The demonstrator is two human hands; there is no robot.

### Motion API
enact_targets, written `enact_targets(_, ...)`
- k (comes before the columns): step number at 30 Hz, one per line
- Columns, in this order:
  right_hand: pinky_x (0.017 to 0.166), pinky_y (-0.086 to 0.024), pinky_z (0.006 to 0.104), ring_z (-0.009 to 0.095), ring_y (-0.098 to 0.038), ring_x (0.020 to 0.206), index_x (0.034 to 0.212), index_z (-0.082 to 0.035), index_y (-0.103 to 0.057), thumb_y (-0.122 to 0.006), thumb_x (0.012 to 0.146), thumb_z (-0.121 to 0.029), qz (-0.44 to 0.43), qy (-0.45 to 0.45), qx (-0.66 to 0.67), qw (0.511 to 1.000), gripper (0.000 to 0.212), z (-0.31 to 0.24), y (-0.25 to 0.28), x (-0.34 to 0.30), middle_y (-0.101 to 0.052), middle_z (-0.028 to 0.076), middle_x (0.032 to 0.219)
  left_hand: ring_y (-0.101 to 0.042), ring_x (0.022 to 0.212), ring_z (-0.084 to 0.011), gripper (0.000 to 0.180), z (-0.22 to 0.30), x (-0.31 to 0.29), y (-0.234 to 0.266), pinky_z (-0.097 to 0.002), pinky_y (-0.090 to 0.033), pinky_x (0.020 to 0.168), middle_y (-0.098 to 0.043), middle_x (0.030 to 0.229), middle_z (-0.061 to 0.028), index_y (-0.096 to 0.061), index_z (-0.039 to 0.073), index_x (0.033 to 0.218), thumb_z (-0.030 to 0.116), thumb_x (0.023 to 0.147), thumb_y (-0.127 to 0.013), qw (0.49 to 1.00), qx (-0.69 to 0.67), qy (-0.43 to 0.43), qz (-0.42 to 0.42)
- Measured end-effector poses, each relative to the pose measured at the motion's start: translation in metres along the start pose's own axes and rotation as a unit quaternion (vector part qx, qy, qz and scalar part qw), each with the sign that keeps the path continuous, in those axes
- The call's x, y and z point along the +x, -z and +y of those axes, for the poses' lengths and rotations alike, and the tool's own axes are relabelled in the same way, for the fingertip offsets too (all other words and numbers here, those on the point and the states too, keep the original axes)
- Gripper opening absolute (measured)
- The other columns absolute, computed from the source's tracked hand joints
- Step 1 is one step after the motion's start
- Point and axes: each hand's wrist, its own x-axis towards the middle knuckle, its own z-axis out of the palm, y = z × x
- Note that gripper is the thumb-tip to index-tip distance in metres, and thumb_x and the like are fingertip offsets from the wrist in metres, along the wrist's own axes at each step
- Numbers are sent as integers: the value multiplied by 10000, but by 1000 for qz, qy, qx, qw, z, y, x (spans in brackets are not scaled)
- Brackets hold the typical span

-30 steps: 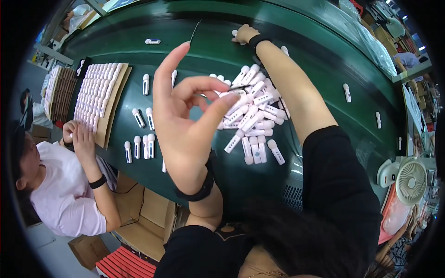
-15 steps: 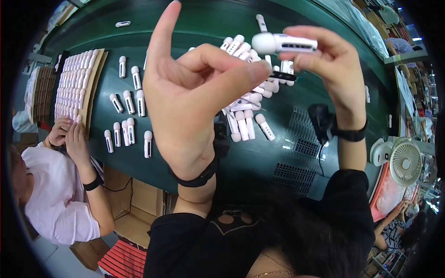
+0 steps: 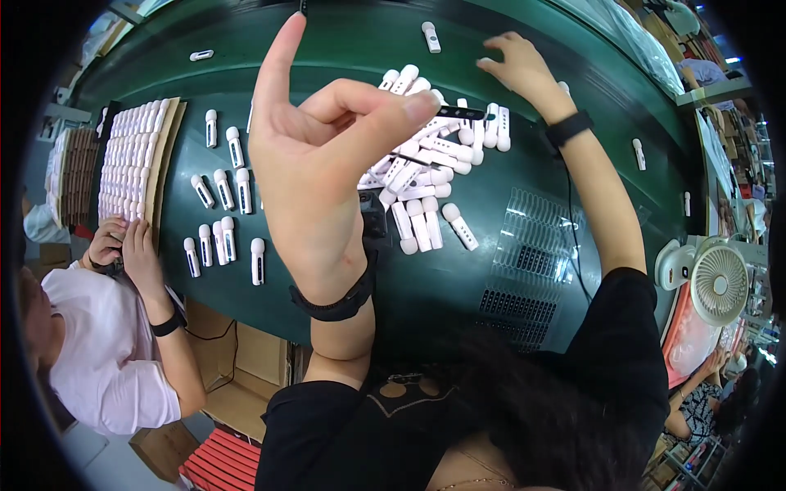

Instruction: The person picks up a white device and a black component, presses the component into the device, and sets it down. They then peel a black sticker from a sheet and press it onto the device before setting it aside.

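Observation:
My left hand (image 3: pixel 327 147) is raised in the middle, thumb and finger pinching a narrow black strip with small marks (image 3: pixel 463 113). Its index finger points up, with a small dark piece (image 3: pixel 303 6) at the tip. Beyond the strip lies a heap of white mini wand massagers (image 3: pixel 446 147) with round pale heads, partly hidden by the left hand. My right hand (image 3: pixel 520 67) reaches over the far right of the table, fingers apart and holding nothing. To its left lies a single massager (image 3: pixel 431 37); another massager (image 3: pixel 564 87) is partly hidden by the wrist.
Clear sheets with black strips (image 3: pixel 524 307) lie near right, beside a black cable (image 3: pixel 571 196). Spaced massagers (image 3: pixel 244 192) stretch left. Farther left, a co-worker's hands (image 3: pixel 123 245) touch a filled tray (image 3: pixel 135 155). A white fan (image 3: pixel 719 282) stands right.
My right hand has let go of a massager and moved up and away with fingers spread. My left hand still pinches the black strip, shifted slightly left. The view has shifted a little.

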Motion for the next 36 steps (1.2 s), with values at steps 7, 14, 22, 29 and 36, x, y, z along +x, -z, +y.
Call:
enact_targets(7, 732, -455, 343, 318, -584, 798, 1025, -9, -537, -601, 729, -411, -86, -147, 14, 985, 504, -32, -102, 103, -591, 188, 908, -515, 646, -104, 689, -5, 4, 4, -221, -373, 733, -558, 642, -49, -250, -97, 1251, -91, 653, -592, 1000, 11, 6, -1)
enact_targets(14, 496, -432, 236, 126, -563, 582, 934, -3, -555, -477, 845, -115, 117, 217, 95, 965, 163, 17, -61, 88, -604, 82, 732, -515, 635, -106, 683, 0, 2, 0, -208, -375, 714, -564, 643, -52, -248, -96, 1252, -94, 656, -581, 1000, 0, 1, -12)
enact_targets(22, 556, -470, 185, 127, -604, 677, 1019, 37, -545, -543, 785, -18, -43, -54, 526, 848, 240, -93, 114, -86, -606, 95, 812, -520, 636, -107, 678, -10, -9, -9, -204, -380, 707, -567, 646, -53, -249, -95, 1250, -89, 659, -582, 999, -6, 24, -43)
enact_targets(29, 595, -519, 218, 167, -614, 712, 960, 89, -560, -600, 686, 101, 64, -55, 460, 884, 277, -122, 135, -134, -605, 130, 847, -520, 632, -106, 670, -23, -23, -21, -203, -384, 698, -568, 649, -52, -259, -89, 1246, -81, 662, -585, 997, 9, 45, -66)
enact_targets(36, 580, -531, 220, 172, -612, 704, 924, 103, -569, -620, 660, 118, 119, -13, 379, 918, 269, -125, 136, -143, -603, 145, 838, -519, 628, -104, 661, -31, -27, -30, -203, -387, 689, -569, 652, -51, -268, -82, 1243, -74, 665, -589, 995, 31, 45, -83)
